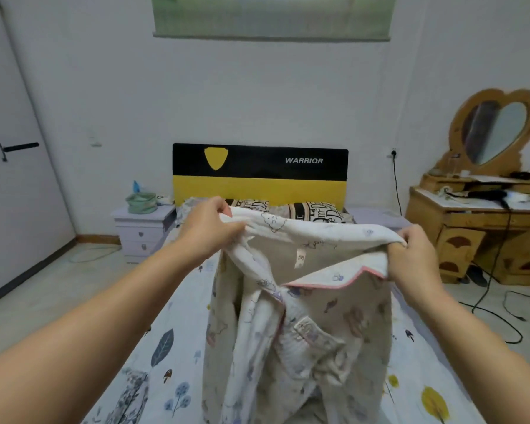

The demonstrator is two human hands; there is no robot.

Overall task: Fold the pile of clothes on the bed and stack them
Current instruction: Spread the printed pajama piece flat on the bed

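Observation:
A cream pyjama top (318, 301) with small cartoon prints, pink piping on the collar and a chest pocket hangs in the air over the bed (166, 347). My left hand (210, 231) grips its left shoulder and my right hand (416, 252) grips its right shoulder, both at the same height. The garment hangs open at the front, its lower part bunched near the sheet. The rest of the clothes pile is hidden behind it.
The bed has a leaf-print sheet, patterned pillows (315, 211) and a black and yellow headboard (259, 172). A pale nightstand (143, 231) stands at the left, a wooden dresser (478, 228) with a heart-shaped mirror at the right. Black cables (496, 301) lie on the floor.

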